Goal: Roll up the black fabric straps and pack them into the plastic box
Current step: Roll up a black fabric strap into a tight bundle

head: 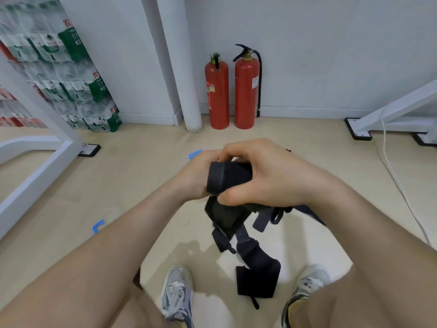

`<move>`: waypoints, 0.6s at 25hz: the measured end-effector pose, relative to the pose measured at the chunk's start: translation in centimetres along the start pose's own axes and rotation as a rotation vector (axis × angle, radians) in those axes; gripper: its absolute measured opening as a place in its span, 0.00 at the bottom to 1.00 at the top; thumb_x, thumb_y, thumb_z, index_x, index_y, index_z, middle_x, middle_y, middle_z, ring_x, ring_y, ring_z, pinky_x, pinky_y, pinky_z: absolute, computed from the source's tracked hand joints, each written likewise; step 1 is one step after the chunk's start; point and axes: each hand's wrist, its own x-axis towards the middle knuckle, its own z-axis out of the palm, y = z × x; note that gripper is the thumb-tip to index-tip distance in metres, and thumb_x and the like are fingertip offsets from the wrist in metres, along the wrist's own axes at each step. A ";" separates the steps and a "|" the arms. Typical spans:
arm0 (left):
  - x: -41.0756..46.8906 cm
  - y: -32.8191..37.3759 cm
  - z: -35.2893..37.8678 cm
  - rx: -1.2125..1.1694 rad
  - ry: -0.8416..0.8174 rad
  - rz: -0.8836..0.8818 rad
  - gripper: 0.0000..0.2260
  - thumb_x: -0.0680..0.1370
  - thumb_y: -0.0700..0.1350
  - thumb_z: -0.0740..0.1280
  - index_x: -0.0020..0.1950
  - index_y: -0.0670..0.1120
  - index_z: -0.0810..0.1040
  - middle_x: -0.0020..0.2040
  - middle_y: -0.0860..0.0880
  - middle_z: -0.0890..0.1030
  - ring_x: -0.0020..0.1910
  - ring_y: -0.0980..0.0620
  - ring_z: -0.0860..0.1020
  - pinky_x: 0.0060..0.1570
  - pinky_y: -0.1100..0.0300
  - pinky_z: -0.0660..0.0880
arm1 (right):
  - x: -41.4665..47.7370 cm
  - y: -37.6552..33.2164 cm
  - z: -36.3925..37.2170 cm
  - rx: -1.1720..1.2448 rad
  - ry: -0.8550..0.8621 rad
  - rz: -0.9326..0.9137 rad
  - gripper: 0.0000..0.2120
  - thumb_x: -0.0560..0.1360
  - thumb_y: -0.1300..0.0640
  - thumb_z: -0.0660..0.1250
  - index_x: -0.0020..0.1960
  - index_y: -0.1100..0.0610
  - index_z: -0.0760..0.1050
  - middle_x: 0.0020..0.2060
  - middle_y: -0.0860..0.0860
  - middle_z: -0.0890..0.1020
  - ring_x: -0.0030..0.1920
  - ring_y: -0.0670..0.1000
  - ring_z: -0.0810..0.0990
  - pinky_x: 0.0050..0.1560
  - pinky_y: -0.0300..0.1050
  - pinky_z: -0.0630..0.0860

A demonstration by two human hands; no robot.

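Observation:
I hold a black fabric strap [227, 178] in front of me at chest height, its upper part wound into a thick roll. My right hand [267, 172] wraps over the roll from the right, thumb underneath. My left hand [195, 176] grips the roll's left end, mostly hidden behind it. The loose rest of the strap [256, 266] hangs down between my feet, with a wide padded end and narrow webbing and buckles. No plastic box is in view.
Two red fire extinguishers [230, 91] stand against the white wall ahead, next to a white pillar [184, 67]. Stacked packs of bottled water [71, 76] sit at the left behind a white frame [40, 147]. Another white frame foot [359, 129] and a white cable [399, 181] lie right.

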 end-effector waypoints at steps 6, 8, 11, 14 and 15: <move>0.0 -1.1 0.8 -0.084 -0.058 -0.076 0.06 0.77 0.34 0.67 0.48 0.45 0.80 0.43 0.48 0.83 0.45 0.50 0.81 0.45 0.58 0.80 | 0.3 1.5 -0.9 0.197 0.118 0.061 0.10 0.67 0.52 0.77 0.45 0.52 0.80 0.38 0.50 0.85 0.40 0.49 0.85 0.45 0.51 0.83; -0.5 -1.6 1.7 -0.247 -0.257 -0.190 0.05 0.80 0.37 0.66 0.52 0.44 0.79 0.48 0.44 0.84 0.48 0.47 0.82 0.50 0.52 0.80 | 0.4 1.8 -1.2 0.193 0.190 0.080 0.16 0.63 0.45 0.75 0.47 0.51 0.81 0.41 0.50 0.86 0.43 0.51 0.85 0.50 0.57 0.82; -1.7 -1.8 3.2 -0.374 -0.466 -0.338 0.08 0.81 0.37 0.63 0.46 0.46 0.78 0.40 0.55 0.85 0.41 0.57 0.83 0.49 0.60 0.79 | 0.7 1.9 -1.4 0.151 0.239 0.105 0.18 0.60 0.43 0.74 0.45 0.51 0.79 0.41 0.49 0.86 0.43 0.50 0.85 0.50 0.58 0.82; -1.4 -2.5 2.7 -0.133 -0.520 -0.245 0.06 0.77 0.33 0.67 0.44 0.43 0.77 0.39 0.52 0.82 0.40 0.55 0.79 0.47 0.61 0.76 | 0.6 1.6 -0.9 0.122 0.202 0.110 0.11 0.65 0.50 0.78 0.44 0.50 0.79 0.39 0.48 0.85 0.39 0.45 0.84 0.46 0.52 0.83; -1.2 -2.5 2.4 -0.017 -0.482 -0.172 0.06 0.75 0.33 0.68 0.43 0.42 0.76 0.40 0.49 0.80 0.42 0.52 0.77 0.47 0.59 0.75 | 0.4 1.3 -0.6 0.139 0.181 0.103 0.10 0.66 0.52 0.78 0.44 0.51 0.79 0.38 0.48 0.85 0.39 0.45 0.84 0.44 0.49 0.83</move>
